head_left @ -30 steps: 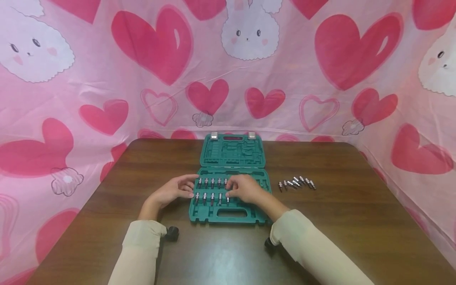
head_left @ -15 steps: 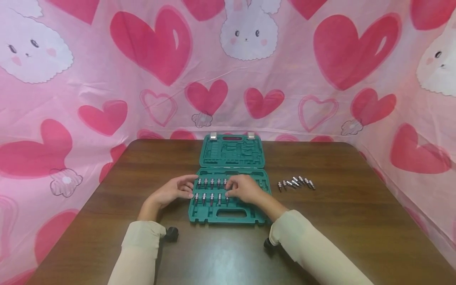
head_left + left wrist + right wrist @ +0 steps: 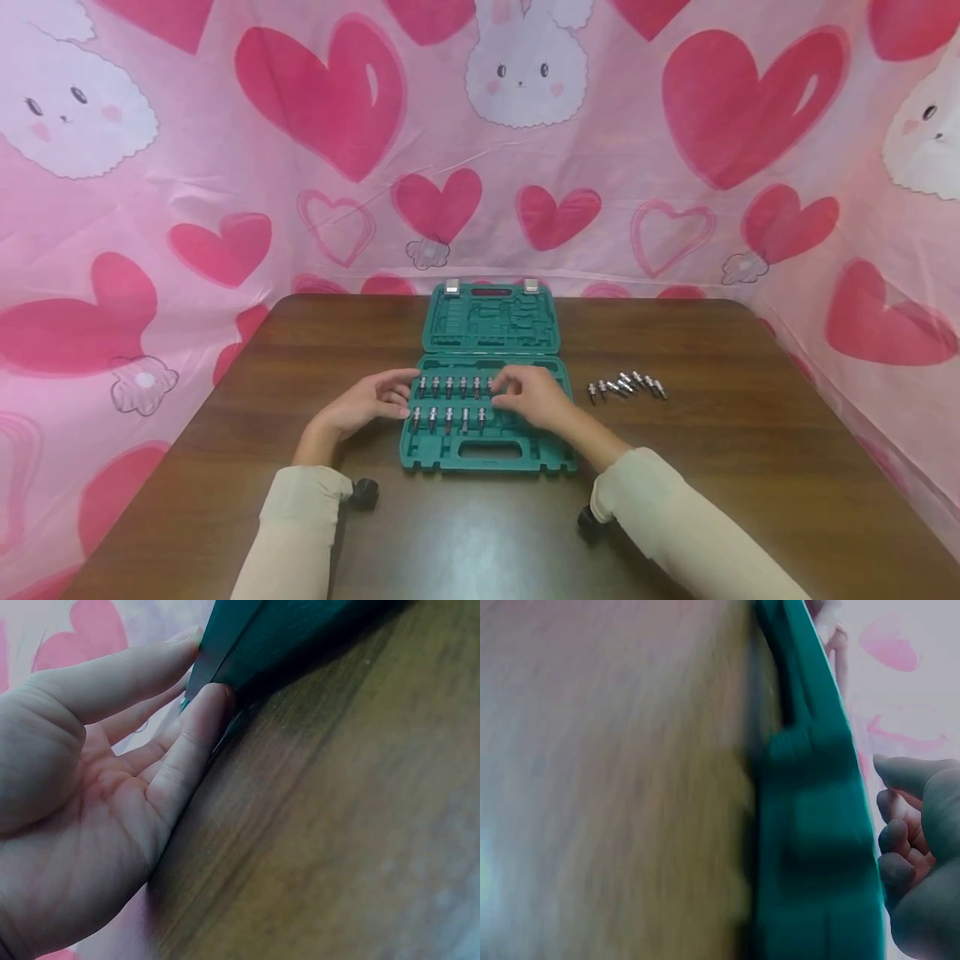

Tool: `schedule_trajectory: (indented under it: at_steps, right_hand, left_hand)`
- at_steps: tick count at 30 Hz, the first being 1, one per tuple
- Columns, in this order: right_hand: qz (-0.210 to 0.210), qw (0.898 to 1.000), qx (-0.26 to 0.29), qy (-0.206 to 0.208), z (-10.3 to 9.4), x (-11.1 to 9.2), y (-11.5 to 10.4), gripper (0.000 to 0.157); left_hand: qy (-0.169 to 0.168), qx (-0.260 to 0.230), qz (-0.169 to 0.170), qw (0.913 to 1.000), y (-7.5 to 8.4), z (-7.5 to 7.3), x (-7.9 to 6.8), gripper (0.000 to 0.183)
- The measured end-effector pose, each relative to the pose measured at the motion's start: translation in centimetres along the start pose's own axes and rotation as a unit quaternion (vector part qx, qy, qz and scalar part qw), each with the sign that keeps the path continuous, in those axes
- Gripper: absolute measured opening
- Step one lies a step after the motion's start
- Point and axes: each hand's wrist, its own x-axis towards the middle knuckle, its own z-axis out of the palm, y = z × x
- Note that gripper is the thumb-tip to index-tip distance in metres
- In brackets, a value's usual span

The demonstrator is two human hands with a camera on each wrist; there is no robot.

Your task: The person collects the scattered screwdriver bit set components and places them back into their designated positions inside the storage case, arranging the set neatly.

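Observation:
A green plastic tool case (image 3: pixel 433 454) lies unfolded on the table, with two rows of metal bit sockets (image 3: pixel 449 421) standing in its left and middle slots. My left hand (image 3: pixel 362 406) touches the case's left edge; in the left wrist view its thumb and fingertips rest against the green side wall (image 3: pixel 244 645). Over the rows, just right of the last placed bit sockets, hovers my right hand (image 3: pixel 534 397), fingers loosely bent. The right wrist view shows nothing between its thumb and fingers (image 3: pixel 907 776). Part of the case's right half is hidden beneath that hand.
Several loose bit sockets (image 3: pixel 625 383) lie in a cluster on the wooden table (image 3: pixel 697 467), right of the case. The raised lid (image 3: pixel 491 321) with two metal latches extends toward the back. A pink heart-patterned cloth (image 3: pixel 555 150) hangs around the table.
My right hand has let go of the bit socket in the lower row and moved slightly right, uncovering it and an upper-row one. The left hand stays at the case's edge.

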Motion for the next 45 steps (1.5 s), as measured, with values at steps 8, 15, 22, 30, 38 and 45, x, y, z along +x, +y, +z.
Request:
schedule_trajectory:
  at_steps: [8,15,22,30,38,45]
  right_hand:
    - [0.029,0.998,-0.002,0.051,-3.0,-1.5,1.5,0.011]
    - [0.043,0.997,-0.012,0.067,-4.5,-2.8,2.7,0.012]
    - [0.053,0.996,-0.02,0.072,-5.1,-4.1,4.2,0.012]
    - [0.078,0.994,-0.026,0.071,-6.6,-5.4,5.9,0.011]
    - [0.089,0.99,-0.064,0.083,-8.3,-6.7,7.4,0.011]
    - [0.092,0.99,-0.069,0.088,-9.6,-7.7,8.8,0.009]
  left_hand:
    - [-0.003,0.003,0.004,1.0,0.1,0.0,0.1,0.069]
    - [-0.003,0.001,0.004,1.0,0.2,-0.1,-0.1,0.069]
    - [-0.001,-0.001,0.004,1.0,0.1,0.0,-0.1,0.069]
    - [-0.004,-0.001,0.009,0.9999,0.0,0.1,-0.1,0.068]
    - [-0.001,0.002,0.005,1.0,0.0,0.0,-0.1,0.07]
    - [-0.001,-0.002,0.0,1.0,0.0,0.1,-0.1,0.069]
